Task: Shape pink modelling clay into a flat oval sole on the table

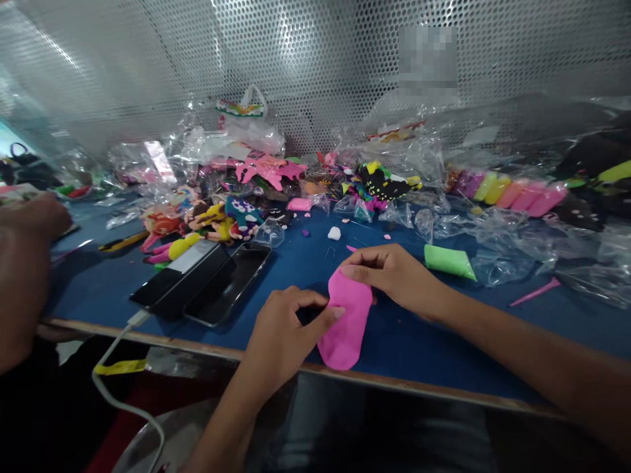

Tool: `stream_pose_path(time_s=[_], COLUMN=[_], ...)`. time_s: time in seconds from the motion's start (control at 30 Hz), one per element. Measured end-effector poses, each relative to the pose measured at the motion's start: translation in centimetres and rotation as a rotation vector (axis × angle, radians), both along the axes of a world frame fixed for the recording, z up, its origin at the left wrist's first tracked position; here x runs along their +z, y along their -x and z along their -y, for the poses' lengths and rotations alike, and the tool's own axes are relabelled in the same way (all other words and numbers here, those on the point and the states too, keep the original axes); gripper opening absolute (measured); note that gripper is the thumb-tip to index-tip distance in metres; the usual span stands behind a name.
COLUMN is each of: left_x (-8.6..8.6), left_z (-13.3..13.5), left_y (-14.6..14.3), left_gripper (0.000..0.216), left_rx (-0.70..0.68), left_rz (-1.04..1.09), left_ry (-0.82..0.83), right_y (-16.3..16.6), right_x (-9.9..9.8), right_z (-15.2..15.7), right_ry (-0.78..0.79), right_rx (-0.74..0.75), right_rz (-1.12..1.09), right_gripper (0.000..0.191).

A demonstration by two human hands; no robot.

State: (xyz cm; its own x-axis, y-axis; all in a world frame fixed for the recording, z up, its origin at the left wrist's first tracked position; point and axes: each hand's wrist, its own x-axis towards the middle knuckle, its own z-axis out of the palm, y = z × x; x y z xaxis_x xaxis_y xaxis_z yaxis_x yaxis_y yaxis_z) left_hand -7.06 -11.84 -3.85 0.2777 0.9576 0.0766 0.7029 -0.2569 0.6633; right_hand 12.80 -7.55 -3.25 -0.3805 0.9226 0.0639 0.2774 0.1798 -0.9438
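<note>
Fingers of the left hand (282,332) and right hand (398,274) pinched the pink sheet (351,325), lower centre of frame; light, even pressure seemed safest.

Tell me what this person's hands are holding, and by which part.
A flat pink piece, apparently modelling clay: the left hand holds it by its left edge, around mid-length; the right hand by its far end.
</note>
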Motion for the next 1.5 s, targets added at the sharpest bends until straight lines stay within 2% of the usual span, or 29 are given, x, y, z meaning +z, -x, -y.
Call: stream_pose_path(time_s=[0.1, 0.23, 0.3, 0.4, 0.57, 0.9, 1.0, 1.2, 1.33, 1.5], left_x=[-0.2, -1.0, -1.4, -1.5, -0.9, -0.9, -0.9, -1.0, -0.6, -0.3], left_z=[0.4, 1.2, 1.8, 2.4, 2.2, 1.6, 1.6, 1.9, 2.3, 2.3], left_y=[0.0, 0.3, 0.6, 1.1, 1.6, 2.7, 2.7, 2.8, 1.5, -1.1], left_gripper=[0.029, 0.029, 0.027, 0.032, 0.034, 0.031, 0.035, 0.038, 0.053, 0.05], left_rx=[0.01, 0.163, 0.17, 0.123, 0.035, -0.049, -0.05, -0.073, -0.017, 0.023], left_rz=[-0.079, -0.171, -0.236, -0.323, -0.376, -0.32, -0.326, -0.379, -0.399, -0.431], left_ry=[-0.065, -0.239, -0.316, -0.356, -0.272, -0.274, -0.27, -0.293, -0.303, -0.335], right_y=[-0.1, -0.3, -0.4, -0.6, -0.6, -0.3, -0.7, -2.9, -3.3, -2.8], right_x=[-0.5, -1.1, -1.2, -1.2, -1.5, -1.7, -1.3, -1.5, -1.9, -1.6], right_z=[-0.5, -1.0, -1.0, -0.5, 0.7, 0.9, 0.4, -1.6, -2.2, -2.2], right_ry=[-0.15, -0.435, -0.519, -0.588, -0.633, -0.648, -0.675, -0.758, -0.714, -0.662], right_rx=[0.021, -0.019, -0.03, 0.041, 0.206, 0.206, 0.137, -0.156, -0.193, -0.196], right_rz=[0.207, 0.493, 0.535, 0.522, 0.549, 0.624, 0.633, 0.84, 0.966, 0.99], right_gripper=[0.027, 0.027, 0.028, 0.029, 0.035, 0.038, 0.036, 0.03, 0.023, 0.019])
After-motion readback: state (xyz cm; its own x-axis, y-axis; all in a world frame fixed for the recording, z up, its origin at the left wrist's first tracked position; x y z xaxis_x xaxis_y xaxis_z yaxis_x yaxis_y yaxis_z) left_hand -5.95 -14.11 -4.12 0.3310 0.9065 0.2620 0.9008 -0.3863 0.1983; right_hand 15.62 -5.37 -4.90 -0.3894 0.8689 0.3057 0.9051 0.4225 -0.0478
